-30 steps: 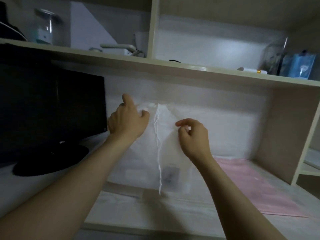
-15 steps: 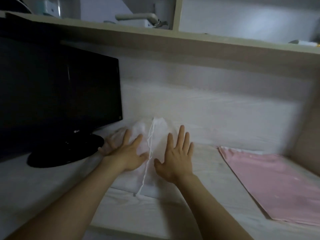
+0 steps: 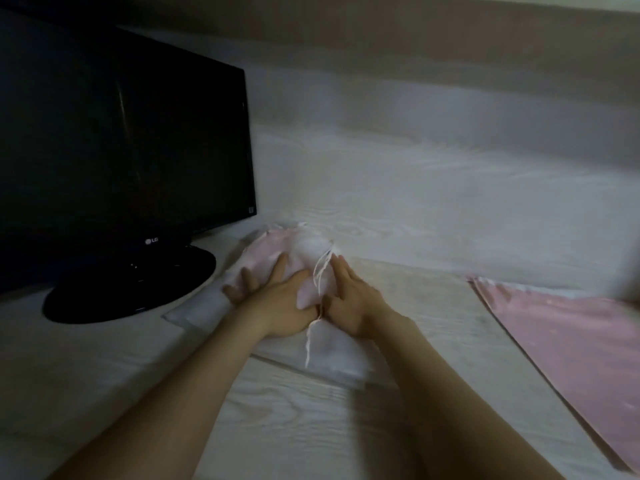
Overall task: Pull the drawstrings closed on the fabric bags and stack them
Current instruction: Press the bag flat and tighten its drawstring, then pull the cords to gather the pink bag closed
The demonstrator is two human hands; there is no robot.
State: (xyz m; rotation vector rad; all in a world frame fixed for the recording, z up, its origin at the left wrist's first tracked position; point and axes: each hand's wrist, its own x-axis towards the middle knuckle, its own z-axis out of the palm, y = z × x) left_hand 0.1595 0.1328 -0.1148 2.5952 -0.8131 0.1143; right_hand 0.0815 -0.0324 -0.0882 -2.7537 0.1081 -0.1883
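On a pale wood-grain desk [image 3: 311, 427], just right of a black LG monitor [image 3: 121, 150], a white fabric bag [image 3: 332, 355] lies flat, its gathered mouth at the far end. The left hand [image 3: 277, 306] and right hand [image 3: 353, 303] rest side by side on it, fingers straight and spread, pressing down and gripping nothing. Its white drawstring [image 3: 308, 344] trails between them toward the near edge. A pink bag [image 3: 571, 341] lies flat, well apart to the right. This looks like the stacking step, smoothing a closed bag. The next move likely calls for reaching right and finding the pink bag's cords.
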